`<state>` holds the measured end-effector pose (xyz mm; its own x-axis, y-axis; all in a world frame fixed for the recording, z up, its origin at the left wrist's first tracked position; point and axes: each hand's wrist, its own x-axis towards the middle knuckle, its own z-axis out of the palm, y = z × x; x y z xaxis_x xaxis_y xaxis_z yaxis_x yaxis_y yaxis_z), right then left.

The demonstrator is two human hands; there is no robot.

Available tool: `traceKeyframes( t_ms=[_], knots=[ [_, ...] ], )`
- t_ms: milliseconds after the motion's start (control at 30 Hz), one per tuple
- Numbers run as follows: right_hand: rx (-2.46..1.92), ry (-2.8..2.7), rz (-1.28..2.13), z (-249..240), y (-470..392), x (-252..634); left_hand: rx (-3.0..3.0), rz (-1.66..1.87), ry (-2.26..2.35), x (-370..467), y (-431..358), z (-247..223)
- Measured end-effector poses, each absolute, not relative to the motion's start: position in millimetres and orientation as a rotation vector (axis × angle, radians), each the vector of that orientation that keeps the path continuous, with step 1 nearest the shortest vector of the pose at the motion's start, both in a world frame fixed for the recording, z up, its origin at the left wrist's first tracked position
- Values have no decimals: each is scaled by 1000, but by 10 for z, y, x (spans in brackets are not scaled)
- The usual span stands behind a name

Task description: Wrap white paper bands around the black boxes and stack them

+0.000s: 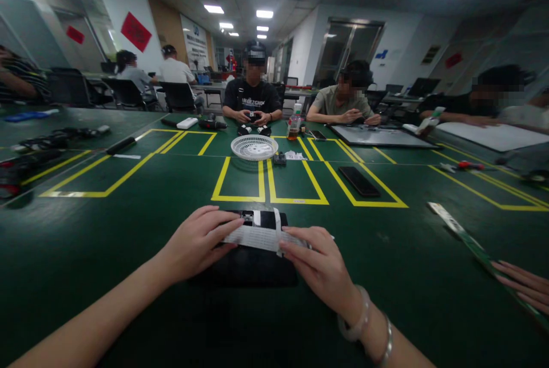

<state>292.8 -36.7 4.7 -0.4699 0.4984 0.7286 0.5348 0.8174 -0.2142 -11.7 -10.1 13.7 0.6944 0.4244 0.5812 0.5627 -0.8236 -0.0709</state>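
A small black device [268, 219] is between my hands above the green table, with a silvery fitting near its left end. Along its near side runs a white strip [253, 237] with fine lines on it, and a narrower white band [277, 225] crosses it upright on the right. My left hand [201, 242] grips the device's left end, fingers on top and thumb at the near side. With closed fingers, my right hand [319, 259] holds the right end of the white strip, beside the band. A flat dark shape [249, 268] lies underneath; whether it is a pad or shadow is unclear.
Ahead are a white round basket [254, 148], a small black part [279, 159], a black phone [359, 181] and a bottle [293, 126]. Another person's hand [525, 285] touches a long green strip [467, 242] at right. Cables [55, 139] lie left. Several people sit around.
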Motion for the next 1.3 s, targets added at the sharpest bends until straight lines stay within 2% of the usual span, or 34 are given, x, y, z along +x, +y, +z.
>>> traceKeyframes(
  t_ms=[267,500,833,1300],
  knots=[
    [-997,-2588,115,49,-312,2895,-2849,-361,-834,-210,-6,132],
    [-1167,-2633,161,66,-380,2857,-2882,-61,-965,-100,-13,74],
    [-1149,-2594,51,78,-385,2861,-2955,-307,-1001,-8,-49,-13],
    [-1110,-2561,-3,102,-384,2870,-3037,-298,-1094,70,-84,-114]
  ],
)
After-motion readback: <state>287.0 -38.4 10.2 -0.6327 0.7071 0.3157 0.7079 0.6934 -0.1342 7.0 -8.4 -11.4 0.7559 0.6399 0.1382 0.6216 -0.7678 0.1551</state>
